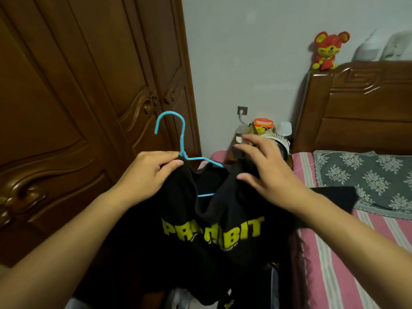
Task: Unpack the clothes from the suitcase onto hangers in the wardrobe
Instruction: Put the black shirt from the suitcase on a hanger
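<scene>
A black T-shirt (214,237) with yellow lettering hangs in front of me, partly threaded on a light-blue wire hanger (178,139) whose hook points up and left. My left hand (148,172) pinches the shirt's left shoulder together with the hanger's neck. My right hand (263,168) grips the shirt's right shoulder, thumb below and fingers over the cloth. The hanger's right arm is hidden inside the shirt. The brown wooden wardrobe (73,103) stands at the left with its carved doors closed. Only a sliver of the suitcase (178,299) shows below the shirt.
A bed (347,253) with a pink striped sheet and a grey flowered pillow (367,175) fills the right. A dark garment (334,197) lies on it. A cluttered bedside table (256,139) stands by the wall, and a red toy mouse (326,50) sits on the headboard.
</scene>
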Tool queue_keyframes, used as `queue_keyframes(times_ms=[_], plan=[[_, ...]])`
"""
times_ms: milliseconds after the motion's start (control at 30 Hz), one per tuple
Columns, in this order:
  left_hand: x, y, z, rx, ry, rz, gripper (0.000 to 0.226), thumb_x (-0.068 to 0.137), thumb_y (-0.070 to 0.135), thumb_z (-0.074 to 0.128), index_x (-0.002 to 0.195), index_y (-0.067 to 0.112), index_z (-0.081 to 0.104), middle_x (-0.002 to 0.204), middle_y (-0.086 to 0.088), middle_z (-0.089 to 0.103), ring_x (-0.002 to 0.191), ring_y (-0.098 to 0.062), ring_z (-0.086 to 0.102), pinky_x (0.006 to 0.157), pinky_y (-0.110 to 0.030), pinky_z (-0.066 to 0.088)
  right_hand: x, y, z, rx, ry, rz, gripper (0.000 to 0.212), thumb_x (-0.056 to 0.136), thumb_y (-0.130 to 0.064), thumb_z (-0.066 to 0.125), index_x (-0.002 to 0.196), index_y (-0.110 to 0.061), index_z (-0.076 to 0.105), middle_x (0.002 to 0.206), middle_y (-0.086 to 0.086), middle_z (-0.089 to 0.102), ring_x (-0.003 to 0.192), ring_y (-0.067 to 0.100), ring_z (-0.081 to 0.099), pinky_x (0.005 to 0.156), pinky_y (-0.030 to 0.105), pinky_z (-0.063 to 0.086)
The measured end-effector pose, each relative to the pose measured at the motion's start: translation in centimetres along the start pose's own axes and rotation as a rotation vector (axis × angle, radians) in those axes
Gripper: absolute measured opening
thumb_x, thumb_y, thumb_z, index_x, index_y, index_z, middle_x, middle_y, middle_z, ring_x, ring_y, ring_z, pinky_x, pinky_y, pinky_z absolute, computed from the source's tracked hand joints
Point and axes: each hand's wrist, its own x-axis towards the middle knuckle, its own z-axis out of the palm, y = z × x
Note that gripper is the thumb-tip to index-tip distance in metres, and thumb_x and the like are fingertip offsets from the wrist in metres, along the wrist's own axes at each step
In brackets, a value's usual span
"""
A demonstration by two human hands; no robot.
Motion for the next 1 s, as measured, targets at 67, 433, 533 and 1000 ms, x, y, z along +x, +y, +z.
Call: queue_keyframes(times_ms=[67,433,533,1000], plan=[[0.1,0.5,-0.3,-0.04,0.049,-0.016,0.026,0.096,0.024,0.066,0.117,0.011,0.076,0.117,0.002,0.074,0.109,-0.004,0.066,0.1,-0.025,0.05,-0.2,1.0,0.0,-0.051,-0.175,0.12,0.053,0.098,-0.065,0.026,0.107,-0.02,0.053,0.11,0.011,0.062,0.104,0.033,0.059,0.082,0.038,0.044],[0.4,1.9,-0.3,-0.064,0.02,0.027,0.025,0.097,0.031,0.064,0.113,0.016,0.077,0.114,0.015,0.073,0.11,-0.002,0.067,0.098,-0.027,0.052,0.2,1.8,-1.3,0.403,-0.04,0.246,0.018,0.103,-0.021,0.05,0.111,-0.021,0.066,0.106,-0.007,0.069,0.104,0.007,0.063,0.092,0.022,0.045],[-0.3,1.1,-1.5,-0.12,0.058,-0.084,0.022,0.096,0.022,0.068,0.115,0.015,0.077,0.111,0.027,0.066,0.111,0.006,0.063,0.102,-0.015,0.046,-1.4,5.1,-1.5,0.277,-0.054,0.352,0.01,0.099,-0.015,0.058,0.094,-0.012,0.067,0.092,0.008,0.064,0.092,0.027,0.062,0.085,0.043,0.047],[-0.3,4.8,0.4,-0.017,-0.172,0.064,0.029,0.097,0.041,0.057,0.122,0.031,0.069,0.114,0.013,0.073,0.106,-0.005,0.068,0.091,-0.038,0.056,1.4,-5.0,1.0,0.397,-0.207,0.092,0.018,0.103,-0.019,0.05,0.098,-0.037,0.051,0.095,-0.032,0.062,0.091,-0.011,0.057,0.083,0.014,0.044]])
